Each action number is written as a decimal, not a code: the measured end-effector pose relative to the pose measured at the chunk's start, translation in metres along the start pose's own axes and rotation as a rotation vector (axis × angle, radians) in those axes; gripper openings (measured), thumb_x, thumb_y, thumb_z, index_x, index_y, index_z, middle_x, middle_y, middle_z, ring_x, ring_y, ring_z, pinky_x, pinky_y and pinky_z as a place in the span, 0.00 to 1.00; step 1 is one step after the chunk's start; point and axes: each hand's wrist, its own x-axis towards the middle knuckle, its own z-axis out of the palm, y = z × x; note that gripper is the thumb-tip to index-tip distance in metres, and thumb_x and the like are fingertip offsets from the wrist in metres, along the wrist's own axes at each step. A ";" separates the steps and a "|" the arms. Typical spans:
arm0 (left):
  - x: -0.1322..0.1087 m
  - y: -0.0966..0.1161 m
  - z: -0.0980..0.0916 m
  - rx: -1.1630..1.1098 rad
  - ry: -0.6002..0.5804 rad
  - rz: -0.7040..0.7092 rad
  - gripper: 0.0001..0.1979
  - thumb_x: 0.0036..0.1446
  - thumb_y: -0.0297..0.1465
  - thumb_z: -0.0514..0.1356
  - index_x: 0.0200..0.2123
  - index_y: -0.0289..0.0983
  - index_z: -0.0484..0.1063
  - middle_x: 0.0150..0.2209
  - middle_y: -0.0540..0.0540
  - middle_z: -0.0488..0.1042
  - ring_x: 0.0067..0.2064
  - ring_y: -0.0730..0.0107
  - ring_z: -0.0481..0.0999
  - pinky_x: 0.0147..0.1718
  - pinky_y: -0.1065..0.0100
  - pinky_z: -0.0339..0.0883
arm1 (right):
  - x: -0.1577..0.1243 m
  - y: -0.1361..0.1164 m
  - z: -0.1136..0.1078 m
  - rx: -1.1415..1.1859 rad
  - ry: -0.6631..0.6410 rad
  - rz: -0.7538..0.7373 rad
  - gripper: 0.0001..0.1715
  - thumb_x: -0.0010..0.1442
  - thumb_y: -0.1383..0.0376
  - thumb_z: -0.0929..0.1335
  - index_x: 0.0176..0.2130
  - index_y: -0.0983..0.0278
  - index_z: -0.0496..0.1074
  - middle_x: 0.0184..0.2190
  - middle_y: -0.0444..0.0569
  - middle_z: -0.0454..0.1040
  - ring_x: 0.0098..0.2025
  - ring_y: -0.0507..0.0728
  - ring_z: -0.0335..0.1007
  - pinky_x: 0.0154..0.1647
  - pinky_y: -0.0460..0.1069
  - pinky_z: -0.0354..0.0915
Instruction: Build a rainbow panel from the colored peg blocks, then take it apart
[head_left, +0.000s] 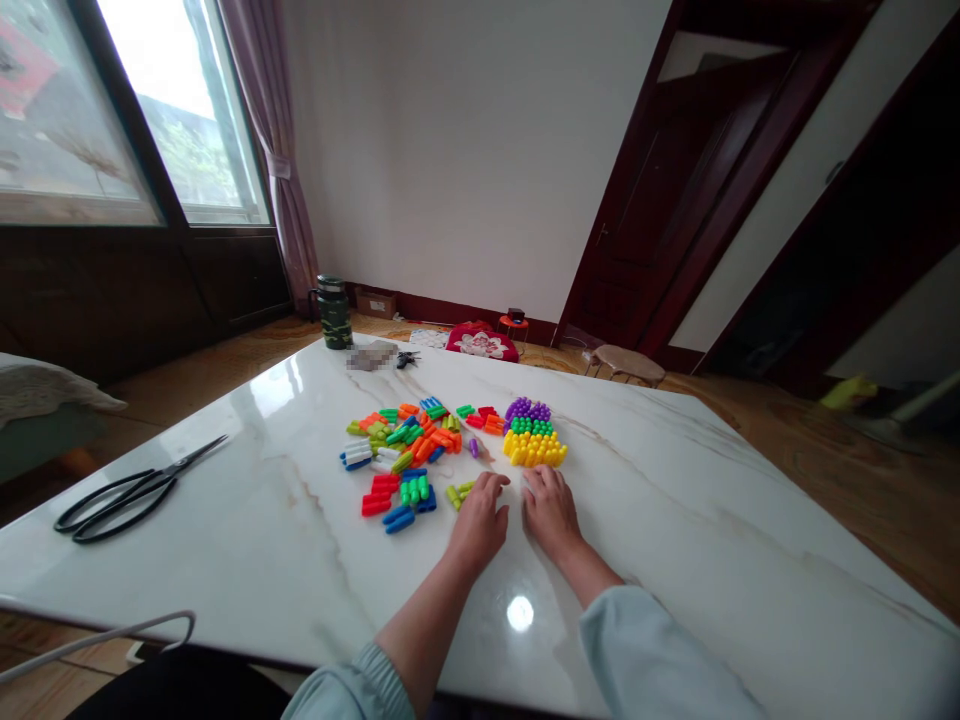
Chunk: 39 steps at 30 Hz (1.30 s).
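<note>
Both hands rest on a white marble table (675, 520). My left hand (480, 520) lies flat with fingers stretched out, its tips beside a few yellow-green plastic pegs (459, 492). My right hand (549, 512) also lies flat and holds nothing, just below a joined block of pegs (532, 432) in purple, green and yellow rows. A loose heap of coloured pegs (409, 440) in orange, green, blue, white and red spreads to the left of my hands.
Black scissors (131, 492) lie near the table's left edge. A dark green flask (334, 312), a blurred item and keys (406, 358) sit at the far edge. A grey cable loops at the near left corner. Beyond are a small stool (626, 362) and a dark door.
</note>
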 end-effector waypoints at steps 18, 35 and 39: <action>-0.010 0.008 -0.011 -0.095 0.331 -0.060 0.24 0.47 0.14 0.51 0.46 0.39 0.66 0.56 0.39 0.62 0.58 0.60 0.65 0.51 0.58 0.68 | -0.025 0.001 -0.003 -0.050 0.019 -0.188 0.22 0.63 0.64 0.59 0.55 0.62 0.68 0.56 0.53 0.68 0.56 0.60 0.62 0.53 0.55 0.61; 0.080 -0.060 -0.172 0.676 0.101 -0.670 0.37 0.49 0.57 0.55 0.58 0.45 0.65 0.65 0.36 0.56 0.65 0.35 0.52 0.56 0.41 0.55 | -0.024 0.004 0.001 0.007 0.001 -0.158 0.23 0.62 0.65 0.61 0.56 0.61 0.67 0.56 0.53 0.68 0.57 0.60 0.61 0.55 0.55 0.60; 0.080 -0.072 -0.173 0.657 0.074 -0.621 0.30 0.50 0.51 0.58 0.51 0.41 0.73 0.56 0.34 0.68 0.59 0.40 0.63 0.53 0.49 0.61 | -0.024 0.001 -0.005 0.021 -0.011 -0.154 0.22 0.62 0.65 0.61 0.55 0.62 0.68 0.56 0.53 0.68 0.56 0.59 0.61 0.55 0.55 0.60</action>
